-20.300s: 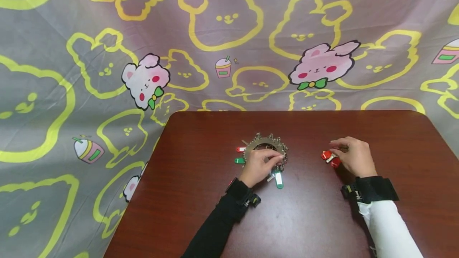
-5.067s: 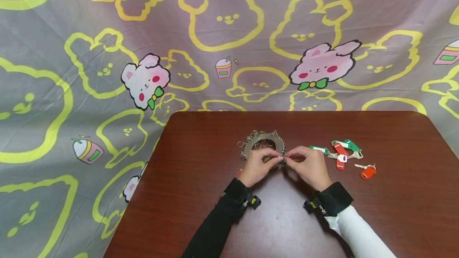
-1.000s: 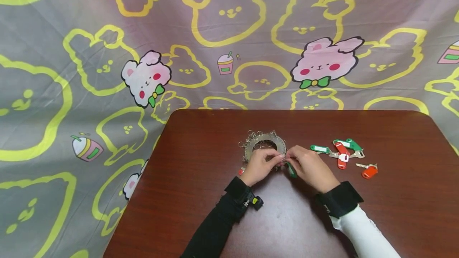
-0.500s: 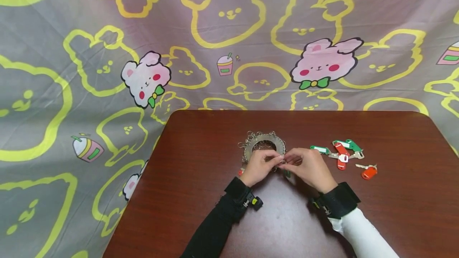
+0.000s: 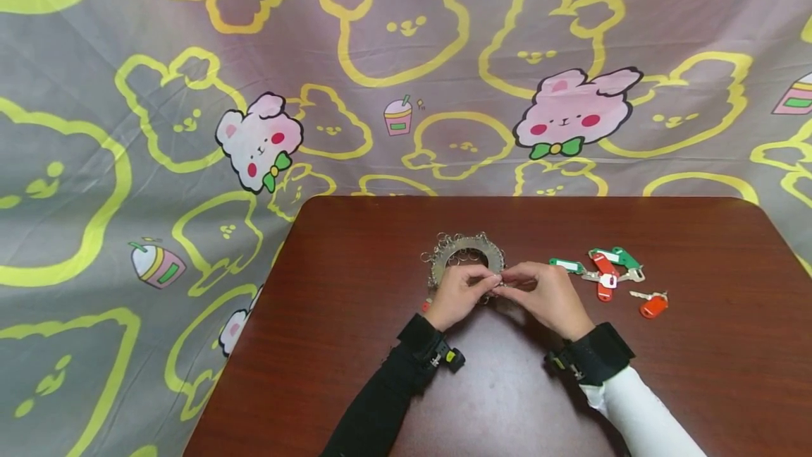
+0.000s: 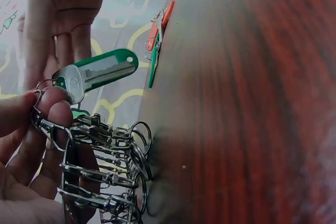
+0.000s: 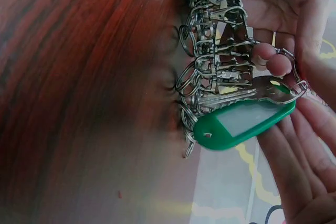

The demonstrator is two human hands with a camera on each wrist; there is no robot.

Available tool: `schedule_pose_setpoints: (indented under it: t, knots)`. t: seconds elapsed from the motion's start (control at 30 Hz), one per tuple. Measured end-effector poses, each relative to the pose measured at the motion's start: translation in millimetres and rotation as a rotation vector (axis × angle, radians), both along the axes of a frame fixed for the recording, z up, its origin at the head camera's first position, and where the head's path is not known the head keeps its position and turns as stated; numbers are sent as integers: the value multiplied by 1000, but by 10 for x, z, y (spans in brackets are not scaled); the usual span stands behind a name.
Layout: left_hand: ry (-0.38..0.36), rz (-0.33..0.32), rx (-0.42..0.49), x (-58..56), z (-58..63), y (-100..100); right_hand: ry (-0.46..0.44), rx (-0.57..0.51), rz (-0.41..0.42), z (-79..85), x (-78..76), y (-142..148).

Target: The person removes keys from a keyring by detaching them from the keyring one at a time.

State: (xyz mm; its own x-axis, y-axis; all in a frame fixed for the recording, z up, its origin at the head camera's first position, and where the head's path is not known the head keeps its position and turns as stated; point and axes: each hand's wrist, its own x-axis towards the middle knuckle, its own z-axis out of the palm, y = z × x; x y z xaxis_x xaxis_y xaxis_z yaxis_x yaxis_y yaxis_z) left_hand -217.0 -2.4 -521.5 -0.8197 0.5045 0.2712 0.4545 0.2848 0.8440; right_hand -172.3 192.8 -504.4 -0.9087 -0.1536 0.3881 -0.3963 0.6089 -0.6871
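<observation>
My left hand (image 5: 459, 295) pinches a wire snap clip at the near right edge of a metal ring of clips (image 5: 439, 270). Two of its fingertips poke through that clip in the right wrist view. My right hand (image 5: 548, 295) meets it there, fingertips pinching at a small key ring (image 7: 302, 86). From this hangs a silver key (image 7: 268, 94) with a green key tag (image 7: 223, 136), seen in both wrist views. The key ring appears to touch the clip's end; whether it is threaded on cannot be told. In the head view the hands hide key and tag.
Right of the hands lie a green key tag (image 5: 567, 265), a red key tag (image 5: 604, 275), another green one (image 5: 626, 258) and an orange one (image 5: 653, 306), with keys. A red piece (image 5: 427, 305) shows beside my left wrist. A patterned cloth (image 5: 406, 69) hangs behind the table (image 5: 495, 407).
Twenty seconds ago tags hung on the ring and my right hand was over red tags; more tags lie there now. In the last second my right hand shifted slightly left, hiding the green tag.
</observation>
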Motion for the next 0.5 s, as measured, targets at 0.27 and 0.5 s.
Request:
schedule_pose_setpoints:
  t: [0.27,0.5]
  knots:
    - [-5,-5,11,1,-8,14,-73,-102,38,-16,-17,21]
    - [-4,-12,11,-5,-6,9,-141,-110,26,-14,-21,41]
